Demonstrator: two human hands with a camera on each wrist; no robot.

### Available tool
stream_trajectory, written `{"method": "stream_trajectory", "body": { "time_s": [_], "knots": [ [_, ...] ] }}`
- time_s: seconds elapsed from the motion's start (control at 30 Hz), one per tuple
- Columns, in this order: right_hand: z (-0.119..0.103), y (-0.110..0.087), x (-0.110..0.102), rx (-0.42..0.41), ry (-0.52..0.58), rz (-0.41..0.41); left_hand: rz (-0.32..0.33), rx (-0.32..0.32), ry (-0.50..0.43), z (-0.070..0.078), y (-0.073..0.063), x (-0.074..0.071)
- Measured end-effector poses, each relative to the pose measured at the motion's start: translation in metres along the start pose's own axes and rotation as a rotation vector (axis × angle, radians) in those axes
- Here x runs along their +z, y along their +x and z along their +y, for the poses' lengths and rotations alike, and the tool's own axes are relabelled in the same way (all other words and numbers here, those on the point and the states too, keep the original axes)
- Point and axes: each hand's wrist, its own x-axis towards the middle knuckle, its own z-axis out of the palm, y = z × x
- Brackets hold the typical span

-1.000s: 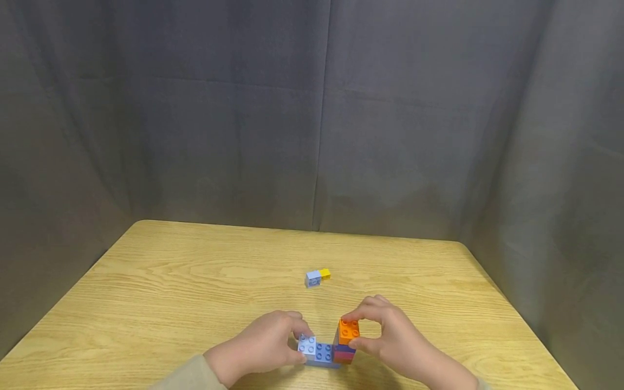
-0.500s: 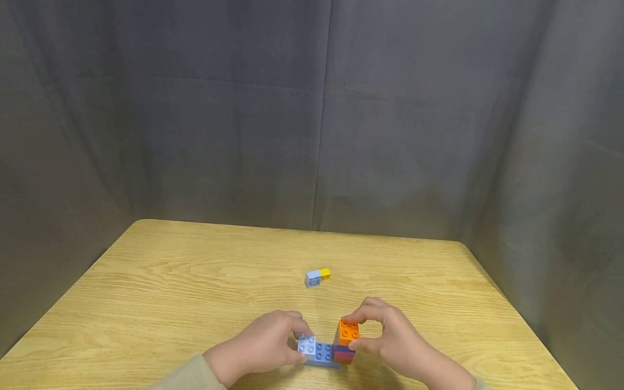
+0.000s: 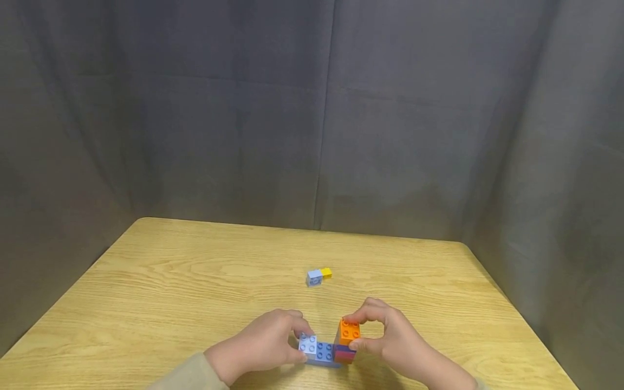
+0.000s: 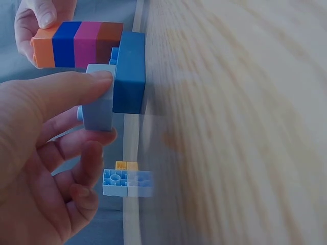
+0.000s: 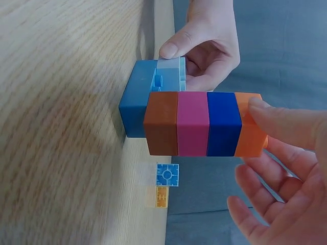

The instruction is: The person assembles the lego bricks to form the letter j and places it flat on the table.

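A long blue brick lies near the front of the table, a light blue brick on its left end. My left hand pinches that light blue brick between thumb and fingers. On the blue brick's right end rises a tower: brown brick, pink brick, dark blue brick and orange brick at the top. Thumb and index finger of my right hand grip the orange brick from the front and back. In the right wrist view its other fingers are apart from the tower.
Farther back on the wooden table, a light blue brick lies on its side, its hollow underside facing me. Right beside it is a small yellow brick. Dark grey curtains hang behind the table and along both sides.
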Motion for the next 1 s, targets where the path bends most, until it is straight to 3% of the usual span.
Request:
{"method": "stream_trajectory", "body": {
  "time_s": [0.27,0.6,0.87,1.0],
  "knots": [
    [-0.001,0.000,0.000,-0.049,-0.036,0.023,-0.010,-0.018,-0.035,-0.001,0.002,-0.002],
    [-0.003,0.006,-0.014,-0.155,-0.160,-0.064,-0.020,-0.024,-0.033,-0.002,0.000,0.001],
    [0.001,0.052,-0.013,-0.096,-0.123,-0.026,-0.019,-0.030,-0.020,-0.003,0.000,-0.001],
    [0.010,0.081,-0.007,-0.067,-0.192,-0.001,-0.026,-0.028,-0.021,-0.002,0.001,0.000]
  ]
}}
